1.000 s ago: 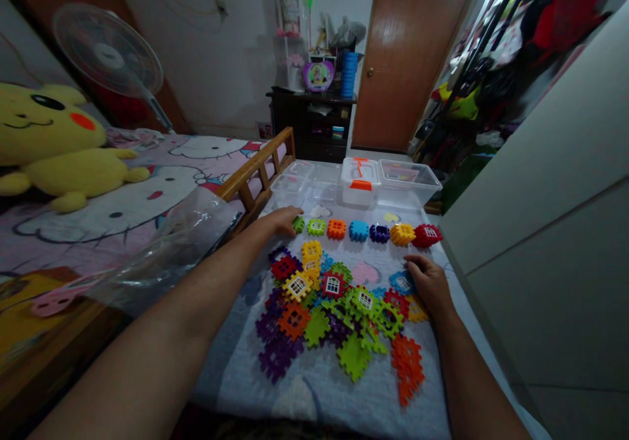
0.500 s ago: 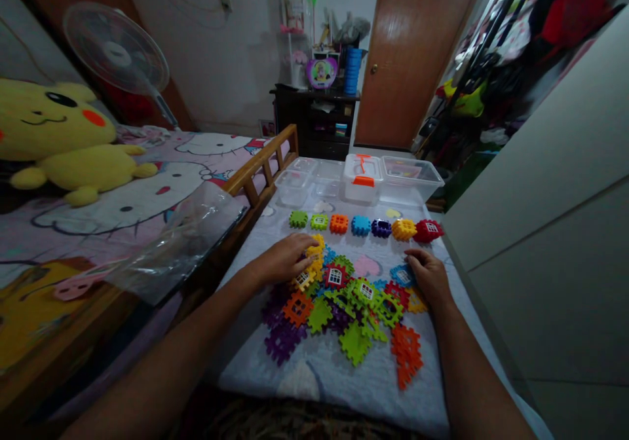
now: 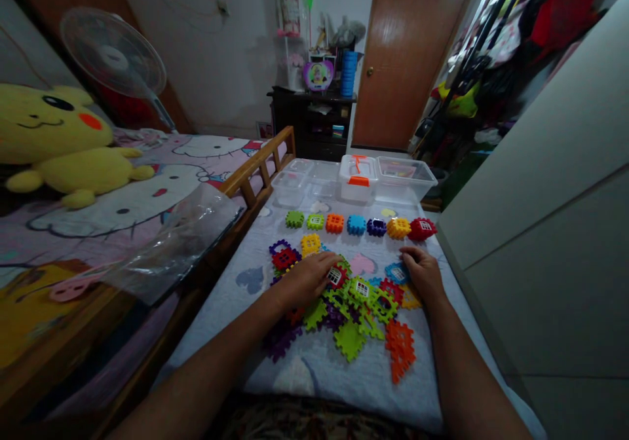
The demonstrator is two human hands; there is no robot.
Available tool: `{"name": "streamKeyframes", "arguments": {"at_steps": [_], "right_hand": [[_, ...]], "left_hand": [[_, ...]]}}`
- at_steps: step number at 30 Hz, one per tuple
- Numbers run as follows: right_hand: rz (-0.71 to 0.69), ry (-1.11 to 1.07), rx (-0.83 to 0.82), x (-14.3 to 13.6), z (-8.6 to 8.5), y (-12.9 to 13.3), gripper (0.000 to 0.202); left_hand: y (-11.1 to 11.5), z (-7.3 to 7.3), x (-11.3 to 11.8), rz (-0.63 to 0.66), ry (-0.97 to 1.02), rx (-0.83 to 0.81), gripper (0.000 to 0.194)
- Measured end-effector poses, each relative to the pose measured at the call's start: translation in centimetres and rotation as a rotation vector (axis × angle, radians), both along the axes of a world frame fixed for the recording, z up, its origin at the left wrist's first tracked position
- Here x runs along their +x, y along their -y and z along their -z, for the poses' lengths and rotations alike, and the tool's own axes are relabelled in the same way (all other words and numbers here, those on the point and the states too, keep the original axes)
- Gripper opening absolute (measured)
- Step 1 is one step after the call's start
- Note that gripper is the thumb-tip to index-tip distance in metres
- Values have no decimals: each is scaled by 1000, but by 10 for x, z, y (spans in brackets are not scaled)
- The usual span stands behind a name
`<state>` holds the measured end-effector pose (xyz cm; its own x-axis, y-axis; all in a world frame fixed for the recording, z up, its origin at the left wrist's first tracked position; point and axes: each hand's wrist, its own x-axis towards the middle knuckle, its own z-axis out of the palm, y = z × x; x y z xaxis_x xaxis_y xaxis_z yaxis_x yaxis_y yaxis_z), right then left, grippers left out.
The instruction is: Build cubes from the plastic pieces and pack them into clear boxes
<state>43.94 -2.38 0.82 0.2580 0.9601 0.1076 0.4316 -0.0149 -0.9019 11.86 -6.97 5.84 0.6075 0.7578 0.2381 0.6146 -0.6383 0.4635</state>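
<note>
My left hand [image 3: 314, 277] lies over the pile of notched plastic building tiles, its fingers stretched toward a red tile with a white window [image 3: 337, 275]. Whether the fingertips touch that tile I cannot tell. On the right side of the pile, my right hand [image 3: 425, 275] rests with fingers loosely bent and apart, beside a blue tile with a window [image 3: 397, 273]. Around the hands are a yellow tile [image 3: 310, 244], green tiles [image 3: 350, 340], purple tiles [image 3: 282, 340] and joined orange tiles [image 3: 400, 350]. My left hand and forearm hide part of the pile.
Behind the pile runs a row of assembled blocks, from a green block [image 3: 295, 219] to a red block [image 3: 422, 228]. Clear plastic bins [image 3: 407, 177] and a lidded box [image 3: 358, 191] stand at the far end. A wooden bed rail [image 3: 255, 168] borders the left side.
My left hand has moved right and toward me, from the yellow tiles to the red window tile. Red and blue tiles on the left now show. My right hand stays by the blue tile.
</note>
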Motion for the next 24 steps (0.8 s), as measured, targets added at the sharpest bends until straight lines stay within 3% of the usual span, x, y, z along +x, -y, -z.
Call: {"name": "streamKeyframes", "arguments": {"at_steps": [5, 9, 13, 18, 24], "right_hand": [[-2, 18, 4, 1, 3, -2, 37], [0, 26, -3, 2, 5, -3, 36], [-10, 7, 13, 3, 9, -3, 36], [-13, -21, 20, 2, 8, -3, 35], [-8, -42, 12, 0, 4, -2, 34]], "left_hand": [[16, -3, -1, -90, -23, 92, 47], [51, -6, 17, 115, -121, 133, 62], [75, 3, 36, 286, -240, 166, 80], [70, 19, 42, 274, -315, 260, 69], [54, 22, 49, 144, -339, 298, 54]]}}
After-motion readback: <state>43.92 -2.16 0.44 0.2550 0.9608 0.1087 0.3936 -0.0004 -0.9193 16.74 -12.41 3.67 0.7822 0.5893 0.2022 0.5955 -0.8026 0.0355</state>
